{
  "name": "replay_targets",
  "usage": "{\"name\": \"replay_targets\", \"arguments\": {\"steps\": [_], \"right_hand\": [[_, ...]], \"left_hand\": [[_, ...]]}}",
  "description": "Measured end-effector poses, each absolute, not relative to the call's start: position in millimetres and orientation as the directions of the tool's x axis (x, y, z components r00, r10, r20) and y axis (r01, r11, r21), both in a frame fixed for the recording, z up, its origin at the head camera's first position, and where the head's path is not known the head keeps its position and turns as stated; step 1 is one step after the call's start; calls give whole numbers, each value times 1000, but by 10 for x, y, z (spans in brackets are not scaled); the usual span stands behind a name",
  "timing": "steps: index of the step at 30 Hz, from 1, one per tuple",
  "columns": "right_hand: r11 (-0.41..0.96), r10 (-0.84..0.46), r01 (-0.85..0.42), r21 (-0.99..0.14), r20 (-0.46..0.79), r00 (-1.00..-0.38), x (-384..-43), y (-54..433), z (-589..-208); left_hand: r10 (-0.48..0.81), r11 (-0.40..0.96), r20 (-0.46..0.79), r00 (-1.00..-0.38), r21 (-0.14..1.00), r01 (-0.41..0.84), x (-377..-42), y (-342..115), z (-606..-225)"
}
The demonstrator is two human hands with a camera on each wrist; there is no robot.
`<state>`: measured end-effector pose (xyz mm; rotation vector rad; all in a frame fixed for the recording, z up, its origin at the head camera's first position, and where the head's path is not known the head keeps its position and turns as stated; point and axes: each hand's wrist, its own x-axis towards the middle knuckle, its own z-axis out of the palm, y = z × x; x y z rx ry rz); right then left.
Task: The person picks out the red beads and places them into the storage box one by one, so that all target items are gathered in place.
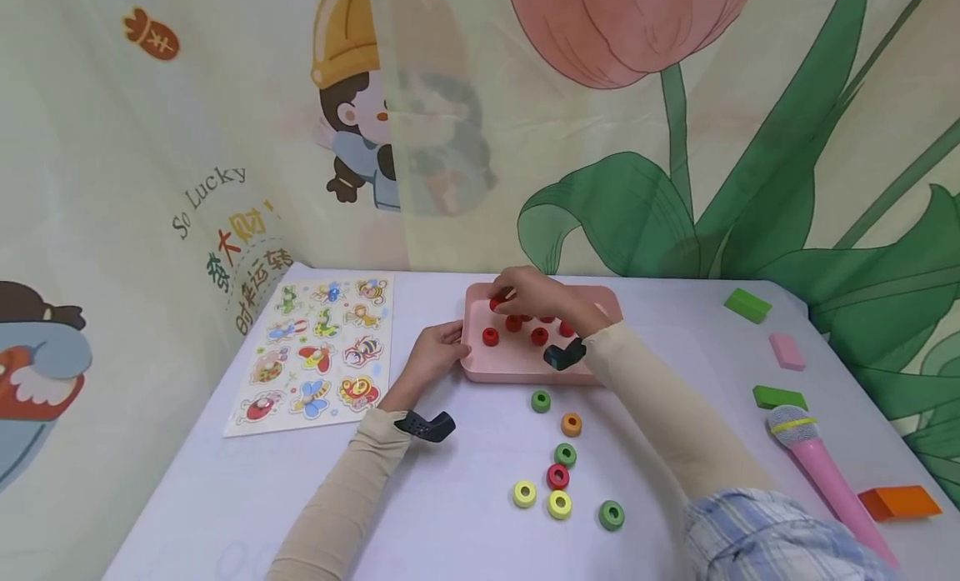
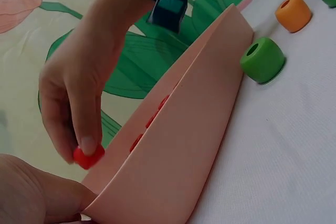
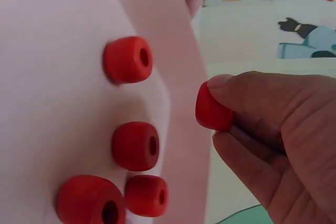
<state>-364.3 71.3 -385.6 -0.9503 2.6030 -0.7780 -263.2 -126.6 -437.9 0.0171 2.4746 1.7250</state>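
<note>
My right hand (image 1: pixel 534 291) pinches a red bead (image 3: pixel 212 107) between thumb and fingertips, over the left part of a pink tray (image 1: pixel 525 373). In the right wrist view the bead is apart from the tray floor, near the wall. Several more red beads (image 3: pixel 135 146) with holes stand inside the tray, partly hidden by my right hand and wrist in the head view. My left hand (image 1: pixel 433 354) grips the tray's left wall, thumb at the rim; its other fingers are largely hidden in the left wrist view.
Before the tray lie loose beads: green (image 1: pixel 540 400), orange (image 1: pixel 572 423), red (image 1: pixel 557 477) and yellow (image 1: pixel 524 493). An insect picture board (image 1: pixel 315 356) lies at left. Along the right are green blocks (image 1: pixel 747 305), a pink block (image 1: pixel 787 351), an orange block (image 1: pixel 900 503) and a toy microphone (image 1: pixel 828 477).
</note>
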Motion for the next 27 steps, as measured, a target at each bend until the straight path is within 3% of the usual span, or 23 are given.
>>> {"name": "replay_targets", "arguments": {"steps": [11, 20, 27], "right_hand": [[716, -591, -390, -579, -204, -781, -3817, 565, -4043], [731, -611, -452, -511, -197, -767, -3871, 481, -4123], [744, -591, -430, -511, -205, -780, -3842, 466, -4116]], "left_hand": [[76, 353, -98, -992, 933, -65, -2635, -1269, -4376], [73, 354, -103, -992, 933, -71, -2607, -1256, -4371], [72, 356, -108, -992, 931, -76, -2604, -1252, -4360]]}}
